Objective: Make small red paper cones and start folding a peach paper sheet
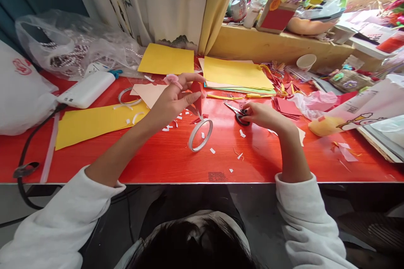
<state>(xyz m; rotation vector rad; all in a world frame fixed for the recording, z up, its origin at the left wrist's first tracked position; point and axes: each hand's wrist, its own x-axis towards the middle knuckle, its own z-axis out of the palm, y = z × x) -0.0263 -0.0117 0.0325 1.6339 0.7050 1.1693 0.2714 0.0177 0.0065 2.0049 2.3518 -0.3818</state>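
My left hand pinches a small red paper piece above the red table. From that piece hangs a roll of white tape, joined to it by a short strip. A pink flower ring shows on the same hand. At the right, my right hand has its fingers closed on the black handles of the scissors, whose blades point up and to the left. White paper scraps lie around the tape roll.
Yellow sheets lie at the left, with a white power bank and another tape roll nearby. Stacked coloured paper is at the back. A white printed cup lies at the right. A black cable crosses the left edge.
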